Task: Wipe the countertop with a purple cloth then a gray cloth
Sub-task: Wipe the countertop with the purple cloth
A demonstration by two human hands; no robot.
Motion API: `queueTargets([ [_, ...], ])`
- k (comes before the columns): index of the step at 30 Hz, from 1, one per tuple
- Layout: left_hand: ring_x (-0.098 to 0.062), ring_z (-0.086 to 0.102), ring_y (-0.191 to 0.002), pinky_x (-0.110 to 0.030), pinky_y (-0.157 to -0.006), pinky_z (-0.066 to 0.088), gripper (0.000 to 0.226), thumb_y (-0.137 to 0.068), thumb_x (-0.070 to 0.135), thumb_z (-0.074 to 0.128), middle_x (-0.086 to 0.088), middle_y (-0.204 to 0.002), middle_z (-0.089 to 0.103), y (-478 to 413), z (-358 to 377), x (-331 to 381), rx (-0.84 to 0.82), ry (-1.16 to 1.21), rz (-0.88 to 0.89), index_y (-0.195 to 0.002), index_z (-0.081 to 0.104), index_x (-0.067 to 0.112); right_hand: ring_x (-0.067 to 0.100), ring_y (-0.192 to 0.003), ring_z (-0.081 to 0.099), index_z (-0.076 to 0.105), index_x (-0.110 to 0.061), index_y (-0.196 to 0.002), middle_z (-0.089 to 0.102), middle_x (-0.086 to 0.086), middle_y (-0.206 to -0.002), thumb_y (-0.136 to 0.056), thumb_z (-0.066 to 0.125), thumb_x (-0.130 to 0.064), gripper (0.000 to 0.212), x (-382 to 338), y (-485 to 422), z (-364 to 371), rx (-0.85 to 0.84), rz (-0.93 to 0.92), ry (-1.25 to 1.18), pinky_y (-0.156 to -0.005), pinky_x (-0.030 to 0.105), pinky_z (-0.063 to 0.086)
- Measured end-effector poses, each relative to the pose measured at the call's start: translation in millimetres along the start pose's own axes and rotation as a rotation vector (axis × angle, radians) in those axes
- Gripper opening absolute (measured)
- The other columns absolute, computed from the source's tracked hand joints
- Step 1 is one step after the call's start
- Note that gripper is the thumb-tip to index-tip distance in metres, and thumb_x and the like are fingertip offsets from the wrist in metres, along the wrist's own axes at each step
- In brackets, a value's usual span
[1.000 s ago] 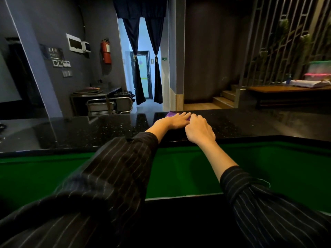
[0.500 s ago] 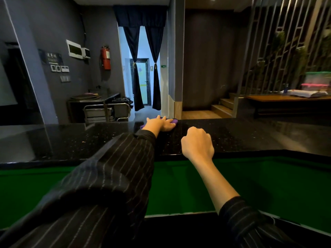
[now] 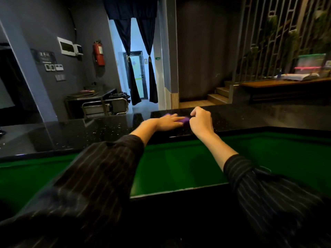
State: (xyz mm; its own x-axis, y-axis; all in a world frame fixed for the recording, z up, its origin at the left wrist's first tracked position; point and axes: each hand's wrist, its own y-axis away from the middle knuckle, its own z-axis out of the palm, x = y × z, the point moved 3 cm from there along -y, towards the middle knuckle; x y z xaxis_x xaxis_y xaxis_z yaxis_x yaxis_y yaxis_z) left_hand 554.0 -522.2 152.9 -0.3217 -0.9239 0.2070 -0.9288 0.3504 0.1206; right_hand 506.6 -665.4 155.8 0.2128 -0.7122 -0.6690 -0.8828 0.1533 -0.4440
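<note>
A purple cloth [image 3: 185,119] lies on the black speckled countertop [image 3: 107,130], near its far edge. My left hand [image 3: 167,122] rests flat on top of the cloth with fingers stretched toward the right, covering most of it. My right hand [image 3: 201,120] is at the cloth's right end, fingers curled and pinched together at the cloth's edge; whether they hold the fabric is hard to make out. No gray cloth is visible.
A green lower surface [image 3: 179,169] runs under the counter's near edge. Beyond the counter are a metal cart [image 3: 105,106], a curtained doorway [image 3: 138,76], wooden steps [image 3: 217,95] and a wooden shelf with containers [image 3: 304,76] at the right.
My left hand slid the purple cloth left, then back right. My right hand pulled back as a fist, then moved forward again to the cloth's right end.
</note>
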Motion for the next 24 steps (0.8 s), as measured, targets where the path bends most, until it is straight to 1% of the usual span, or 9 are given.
queueTargets([
  [1,-0.033,0.004,-0.146,-0.052,-0.116,0.003,0.052,-0.098,0.049,0.026,-0.009,-0.16,0.009,7.7,-2.7,-15.7,0.024,-0.014,-0.034,-0.148,0.017,0.036,0.031,-0.111,0.055,0.058,-0.008,-0.117,0.061,0.015,-0.121,-0.09,0.044,-0.004,0.032,5.5,2.2,-6.0,-0.022,-0.027,0.098,-0.09,0.038,0.044],
  [3,-0.035,0.006,-0.146,-0.052,-0.116,0.005,0.053,-0.099,0.047,0.025,-0.011,-0.16,0.01,16.1,-6.4,-46.8,0.067,-0.043,-0.127,-0.149,0.016,0.034,0.031,-0.121,0.051,0.058,-0.007,-0.123,0.061,0.014,-0.124,-0.095,0.038,-0.018,0.036,20.7,7.8,-12.3,-0.062,-0.065,0.336,-0.111,0.048,0.029],
  [5,-0.035,0.004,-0.147,-0.053,-0.117,0.003,0.055,-0.098,0.049,0.022,-0.012,-0.16,0.008,11.1,-7.7,-64.1,0.079,-0.08,-0.194,-0.15,0.013,0.033,0.029,-0.122,0.051,0.062,-0.006,-0.117,0.063,0.013,-0.123,-0.096,0.03,-0.028,0.044,33.7,13.6,-10.7,-0.085,-0.076,0.474,-0.116,0.052,0.016],
  [8,-0.034,0.002,-0.147,-0.058,-0.117,0.003,0.059,-0.094,0.06,0.016,-0.009,-0.16,0.005,-8.7,-6.8,-63.2,0.086,-0.098,-0.257,-0.149,0.012,0.038,0.028,-0.114,0.057,0.067,-0.007,-0.108,0.066,0.012,-0.115,-0.095,0.029,-0.028,0.046,38.4,16.2,-5.9,-0.003,-0.145,0.524,-0.112,0.048,0.026],
  [11,-0.034,0.002,-0.147,-0.062,-0.115,0.004,0.06,-0.092,0.062,0.016,-0.005,-0.161,0.004,-35.6,-7.4,-51.0,0.093,-0.102,-0.294,-0.148,0.013,0.04,0.026,-0.101,0.061,0.069,-0.008,-0.097,0.07,0.01,-0.103,-0.09,0.025,-0.027,0.048,39.0,18.4,-3.6,0.093,-0.199,0.501,-0.098,0.042,0.039],
  [13,-0.034,0.002,-0.147,-0.063,-0.115,0.003,0.059,-0.093,0.061,0.018,-0.004,-0.161,0.004,-58.3,-7.3,-35.3,0.094,-0.103,-0.294,-0.148,0.013,0.041,0.027,-0.099,0.062,0.069,-0.009,-0.102,0.071,0.009,-0.101,-0.085,0.022,-0.028,0.054,41.6,17.6,-0.6,0.128,-0.204,0.49,-0.093,0.04,0.04],
  [16,-0.032,0.002,-0.147,-0.063,-0.114,0.004,0.058,-0.095,0.057,0.023,-0.003,-0.161,0.004,-90.9,-4.0,0.7,0.063,-0.107,-0.247,-0.149,0.013,0.038,0.03,-0.106,0.061,0.057,-0.008,-0.131,0.068,0.012,-0.119,-0.084,0.026,-0.031,0.06,45.1,13.5,3.3,0.168,-0.214,0.452,-0.093,0.041,0.04],
  [18,-0.032,0.0,-0.147,-0.065,-0.113,0.007,0.06,-0.096,0.052,0.029,-0.002,-0.161,0.003,-104.6,0.1,26.9,0.022,-0.183,-0.149,-0.15,0.011,0.036,0.03,-0.109,0.059,0.046,-0.009,-0.142,0.06,0.012,-0.133,-0.084,0.028,-0.031,0.065,47.2,12.0,4.3,0.177,-0.23,0.436,-0.092,0.041,0.041],
  [24,-0.028,-0.003,-0.148,-0.071,-0.11,0.01,0.072,-0.092,0.052,0.043,0.0,-0.161,0.001,-79.6,14.7,68.7,0.011,-0.258,0.016,-0.151,0.008,0.032,0.029,-0.122,0.051,0.03,-0.012,-0.15,0.037,0.009,-0.154,-0.088,0.035,-0.029,0.064,48.7,13.0,1.3,0.126,-0.178,0.481,-0.098,0.043,0.038],
])
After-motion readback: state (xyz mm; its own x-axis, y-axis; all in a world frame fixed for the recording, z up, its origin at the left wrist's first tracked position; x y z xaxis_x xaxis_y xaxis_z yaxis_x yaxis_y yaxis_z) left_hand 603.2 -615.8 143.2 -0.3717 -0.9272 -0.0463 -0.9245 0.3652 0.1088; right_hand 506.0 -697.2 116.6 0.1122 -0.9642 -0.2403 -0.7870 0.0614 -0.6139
